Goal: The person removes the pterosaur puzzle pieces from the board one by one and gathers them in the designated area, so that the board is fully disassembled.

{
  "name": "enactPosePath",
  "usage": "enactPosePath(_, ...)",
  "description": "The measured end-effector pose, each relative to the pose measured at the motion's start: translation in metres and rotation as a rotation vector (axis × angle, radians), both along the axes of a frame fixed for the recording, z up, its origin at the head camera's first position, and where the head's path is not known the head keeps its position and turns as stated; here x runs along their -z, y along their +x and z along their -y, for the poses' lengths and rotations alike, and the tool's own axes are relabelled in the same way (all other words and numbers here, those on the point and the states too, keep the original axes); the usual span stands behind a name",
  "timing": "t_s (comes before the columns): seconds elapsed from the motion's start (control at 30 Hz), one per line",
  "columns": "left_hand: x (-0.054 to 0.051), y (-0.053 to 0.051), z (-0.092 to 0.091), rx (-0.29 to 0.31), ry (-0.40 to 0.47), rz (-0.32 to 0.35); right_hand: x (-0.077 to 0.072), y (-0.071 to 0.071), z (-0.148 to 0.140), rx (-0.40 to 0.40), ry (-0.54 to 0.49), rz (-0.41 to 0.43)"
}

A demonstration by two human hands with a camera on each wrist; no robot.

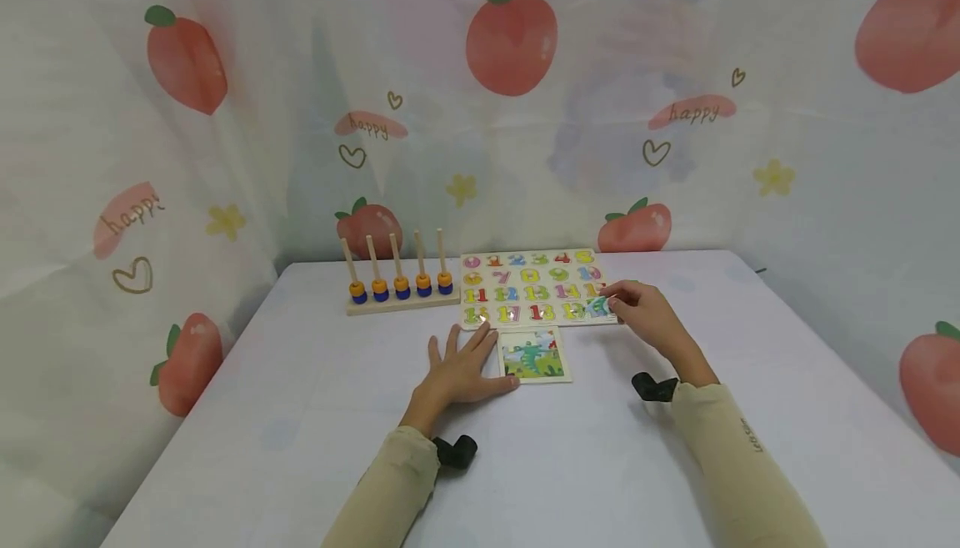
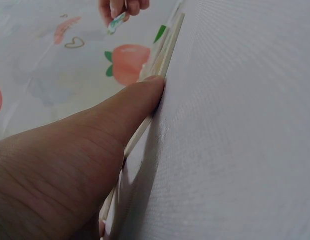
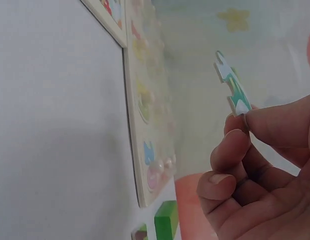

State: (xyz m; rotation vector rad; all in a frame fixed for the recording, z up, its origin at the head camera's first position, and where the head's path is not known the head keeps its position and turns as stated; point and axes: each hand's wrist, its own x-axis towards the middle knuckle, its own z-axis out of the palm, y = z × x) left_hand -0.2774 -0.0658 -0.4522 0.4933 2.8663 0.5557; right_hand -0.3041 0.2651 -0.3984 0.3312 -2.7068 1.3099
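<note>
A small square picture puzzle (image 1: pixel 532 356) with a green figure lies on the table. My left hand (image 1: pixel 459 373) rests spread at its left side, thumb on the near-left corner; in the left wrist view the thumb of that hand (image 2: pixel 85 135) touches the frame's pale edge. Between thumb and index finger, my right hand (image 1: pixel 647 314) pinches a thin blue-green puzzle piece (image 1: pixel 597 307) above the right end of the number board (image 1: pixel 517 274). The right wrist view shows the piece (image 3: pixel 235 87) held by its end in the right hand (image 3: pixel 264 165), the other fingers curled.
Behind the left hand stands a wooden rack (image 1: pixel 405 304) with several upright pegs, each with orange and blue beads. The number board touches the rack's right end and lies just behind the square puzzle. A patterned cloth (image 1: pixel 510 156) hangs behind the table. A green block (image 3: pixel 165 220) shows in the right wrist view.
</note>
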Motion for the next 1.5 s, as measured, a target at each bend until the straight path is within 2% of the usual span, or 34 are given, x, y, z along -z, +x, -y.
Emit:
enactPosePath(0.17,0.000,0.001,0.001,-0.003,-0.005,-0.003,-0.003,0.001,-0.019,0.058,0.012,0.040)
enactPosePath(0.57,-0.001,0.001,0.003,-0.012,0.006,-0.003,-0.002,-0.003,-0.050,0.160,0.029,0.058)
enactPosePath(1.1,-0.001,-0.001,-0.001,-0.018,-0.007,0.004,0.012,0.001,-0.088,0.305,0.050,0.120)
enactPosePath(1.3,-0.002,-0.001,-0.003,-0.018,-0.008,-0.001,0.015,0.002,-0.101,0.326,0.095,0.170)
enactPosePath(1.5,-0.001,-0.001,-0.003,-0.019,-0.010,-0.001,0.019,0.002,-0.108,0.343,0.087,0.257)
